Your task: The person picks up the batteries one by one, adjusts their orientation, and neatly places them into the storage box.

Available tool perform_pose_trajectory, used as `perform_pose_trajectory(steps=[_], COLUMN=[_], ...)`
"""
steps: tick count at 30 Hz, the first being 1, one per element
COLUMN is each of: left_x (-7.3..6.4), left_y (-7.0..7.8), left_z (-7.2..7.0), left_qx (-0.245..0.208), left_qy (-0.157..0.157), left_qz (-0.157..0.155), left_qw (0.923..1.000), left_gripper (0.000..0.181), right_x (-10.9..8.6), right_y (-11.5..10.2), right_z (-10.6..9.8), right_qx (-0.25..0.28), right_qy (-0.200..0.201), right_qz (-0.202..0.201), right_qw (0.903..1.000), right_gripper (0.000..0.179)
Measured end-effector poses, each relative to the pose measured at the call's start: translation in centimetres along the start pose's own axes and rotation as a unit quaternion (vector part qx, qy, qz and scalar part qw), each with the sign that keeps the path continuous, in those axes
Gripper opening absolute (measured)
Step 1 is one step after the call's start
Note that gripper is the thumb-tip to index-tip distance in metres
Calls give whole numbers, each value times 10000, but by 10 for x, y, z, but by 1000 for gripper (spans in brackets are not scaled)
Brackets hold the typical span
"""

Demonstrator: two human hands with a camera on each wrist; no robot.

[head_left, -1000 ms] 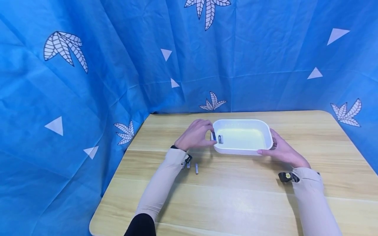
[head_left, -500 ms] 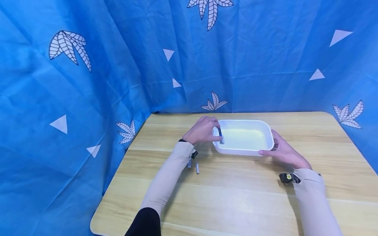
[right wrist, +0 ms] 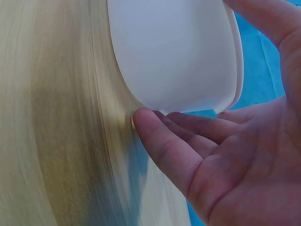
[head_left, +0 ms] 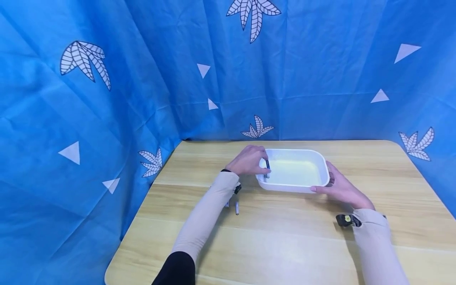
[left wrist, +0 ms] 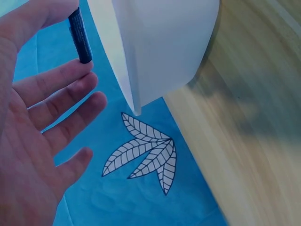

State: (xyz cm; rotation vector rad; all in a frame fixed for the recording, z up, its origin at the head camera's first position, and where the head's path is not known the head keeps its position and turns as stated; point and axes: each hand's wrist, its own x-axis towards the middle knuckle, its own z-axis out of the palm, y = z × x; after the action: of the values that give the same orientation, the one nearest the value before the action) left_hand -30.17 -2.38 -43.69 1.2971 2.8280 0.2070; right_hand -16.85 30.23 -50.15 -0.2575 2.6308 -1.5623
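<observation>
A dark battery [head_left: 267, 164] is pinched upright between the thumb and a finger of my left hand [head_left: 247, 161], inside the left end of a white plastic container [head_left: 290, 189]. In the left wrist view the battery [left wrist: 81, 37] spans from thumb to fingertip, the other fingers spread loosely. Another battery seen earlier on the container floor is mostly hidden by the left thumb. My right hand [head_left: 343, 188] grips the container's right end, thumb at the front corner. The right wrist view shows fingers of the right hand [right wrist: 225, 155] against the container's [right wrist: 178, 61] end wall.
A light battery [head_left: 236, 208] lies on the wooden table [head_left: 285, 245], left of centre. Beside it another battery [head_left: 227, 204] is partly covered by the left sleeve [head_left: 206, 213]. A blue patterned curtain [head_left: 306, 71] hangs behind and left of the table.
My left hand has carried the battery rightward from the container's left rim to inside its left end. The right hand keeps its grip. The head view has shifted slightly.
</observation>
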Motion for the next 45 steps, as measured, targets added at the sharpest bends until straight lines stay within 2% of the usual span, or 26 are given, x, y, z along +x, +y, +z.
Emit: perform_pose_trajectory(steps=[10, 23, 32, 37, 45], left_x=[15, 32, 39, 40, 40], left_y=[4, 3, 7, 9, 8], left_z=[6, 17, 22, 25, 27], left_qx=[34, 493, 768, 910, 813], left_qy=[-258, -603, -686, -817, -1015], left_qz=[38, 212, 311, 220, -16], left_qw=[9997, 9967, 9942, 9922, 9915], left_gripper=[48, 41, 38, 39, 36], right_x=[-2, 2, 2, 1, 3], right_y=[-1, 1, 2, 0, -1], right_z=[-3, -5, -5, -3, -1], right_qx=[-66, -100, -66, -15, -76], right_qy=[6, 28, -4, 24, 36], right_qz=[83, 25, 60, 53, 111], right_qw=[9999, 9999, 10000, 10000, 9999], right_gripper=[119, 119, 120, 119, 121])
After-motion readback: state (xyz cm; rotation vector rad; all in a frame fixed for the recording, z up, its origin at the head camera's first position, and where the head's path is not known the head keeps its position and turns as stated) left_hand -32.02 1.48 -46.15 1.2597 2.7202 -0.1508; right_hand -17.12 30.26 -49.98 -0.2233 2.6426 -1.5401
